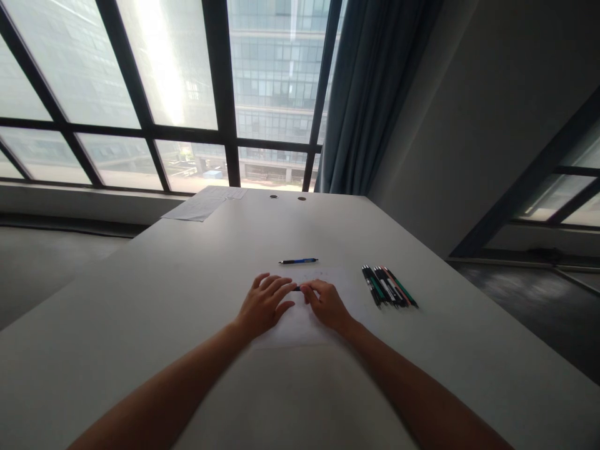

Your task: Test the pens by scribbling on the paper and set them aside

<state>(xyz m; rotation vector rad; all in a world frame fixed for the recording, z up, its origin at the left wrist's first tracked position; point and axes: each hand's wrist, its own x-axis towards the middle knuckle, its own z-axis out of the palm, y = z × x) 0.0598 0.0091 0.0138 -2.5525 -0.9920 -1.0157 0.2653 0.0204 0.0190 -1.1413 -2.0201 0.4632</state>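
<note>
Office or meeting room, upper floor. Long white table (187, 281) with two cable grommets (287, 197) at far end. Loose papers (202, 204), one blue pen (299, 260) and a row of pens (389, 287) on top. Floor-to-ceiling dark-framed window (220, 94) facing a glass office block (276, 81); grey curtain (370, 94) drawn aside.

blue pen (299, 260) just ahead, pen bundle (389, 286) right, left open

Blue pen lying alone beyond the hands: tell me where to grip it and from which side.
Grip the blue pen at mid-barrel, coming from above. It lies flat and crosswise on the table, apart from everything else, so fingers should close across its width, front and back.
</note>
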